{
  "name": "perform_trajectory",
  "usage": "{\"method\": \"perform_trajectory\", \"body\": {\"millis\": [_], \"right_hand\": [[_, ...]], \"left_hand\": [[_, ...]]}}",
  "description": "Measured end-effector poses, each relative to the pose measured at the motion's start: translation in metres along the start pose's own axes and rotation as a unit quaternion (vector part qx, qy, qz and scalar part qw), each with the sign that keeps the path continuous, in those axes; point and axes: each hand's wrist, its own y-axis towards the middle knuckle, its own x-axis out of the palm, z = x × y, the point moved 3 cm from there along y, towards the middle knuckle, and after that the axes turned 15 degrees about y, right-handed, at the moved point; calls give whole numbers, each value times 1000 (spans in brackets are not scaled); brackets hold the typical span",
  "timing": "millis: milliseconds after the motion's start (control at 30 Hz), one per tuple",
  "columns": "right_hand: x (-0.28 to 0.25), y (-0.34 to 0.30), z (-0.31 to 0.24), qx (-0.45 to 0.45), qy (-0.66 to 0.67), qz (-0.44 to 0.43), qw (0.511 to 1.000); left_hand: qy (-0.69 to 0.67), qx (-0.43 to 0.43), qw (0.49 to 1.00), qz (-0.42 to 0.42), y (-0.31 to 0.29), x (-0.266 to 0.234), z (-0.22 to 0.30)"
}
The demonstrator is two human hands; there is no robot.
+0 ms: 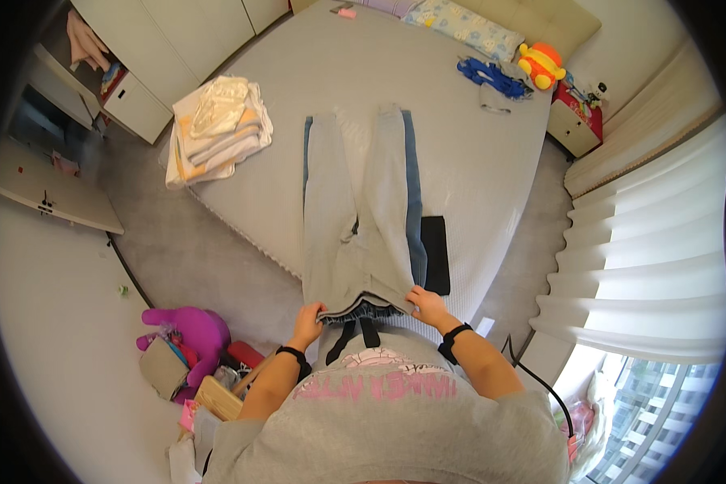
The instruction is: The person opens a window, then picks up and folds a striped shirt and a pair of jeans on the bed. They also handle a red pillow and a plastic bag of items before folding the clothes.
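Note:
A pair of grey trousers [328,185] with blue side panels lies stretched out on the bed, legs pointing away from me and the waistband nearest. My left hand [308,324] pinches the left corner of the waistband. At the opposite corner, my right hand [427,306] grips the waistband too. Between the hands the waist gapes a little and shows a dark, gathered inside edge. Dark drawstrings or straps [369,332] hang below it against my grey shirt. Beside the right trouser leg lies a flat black item [436,256], its kind unclear.
The bed [492,177] has a grey cover. Folded bedding [220,133] is piled at its left edge. Blue clothing [492,77], an orange-yellow plush toy [543,66] and a pillow [465,29] lie at the far end. A purple stuffed item [203,339] stands on the floor at left.

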Motion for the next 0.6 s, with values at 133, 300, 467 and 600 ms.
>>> {"method": "perform_trajectory", "body": {"millis": [133,300,467,600], "right_hand": [[17,-4,4,12,-56,-50,997],[21,-1,9,-30,-96,-73,992],[18,1,5,-65,-109,-72,989],[5,-3,-4,-92,-99,-46,990]], "left_hand": [[28,-30,999,0,-8,20,-2],[27,-50,998,-15,-9,30,-2],[52,-28,997,47,-13,22,9],[78,26,989,122,-17,-5,35]]}}
